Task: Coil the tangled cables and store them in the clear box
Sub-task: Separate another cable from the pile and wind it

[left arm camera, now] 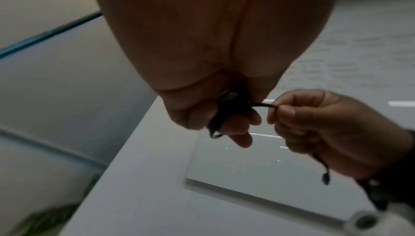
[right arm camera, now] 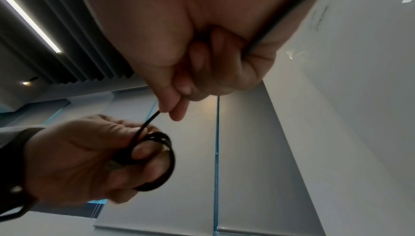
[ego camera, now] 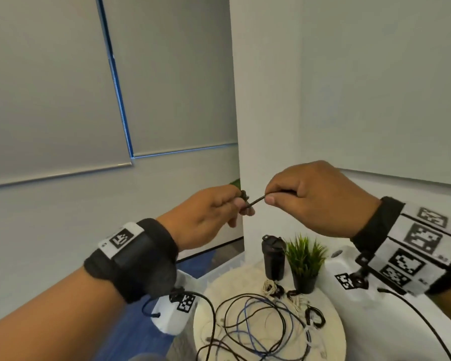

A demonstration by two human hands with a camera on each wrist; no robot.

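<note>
Both hands are raised above the table with a black cable (ego camera: 255,201) stretched between them. My left hand (ego camera: 214,217) grips a small coil of that cable (right arm camera: 157,153), wound round its fingers. My right hand (ego camera: 310,196) pinches the cable's free length (right arm camera: 149,121) between thumb and forefinger, a short way from the coil. The rest of the cable runs through the right fist and hangs down (left arm camera: 323,172). Below, a tangle of black, blue and white cables (ego camera: 255,324) lies on the round white table (ego camera: 333,334). The clear box is not in view.
At the back of the table stand a black tumbler (ego camera: 273,257) and a small potted green plant (ego camera: 305,261). Several small coiled cable bundles (ego camera: 272,287) lie in front of them. A white wall corner (ego camera: 266,100) rises behind the hands.
</note>
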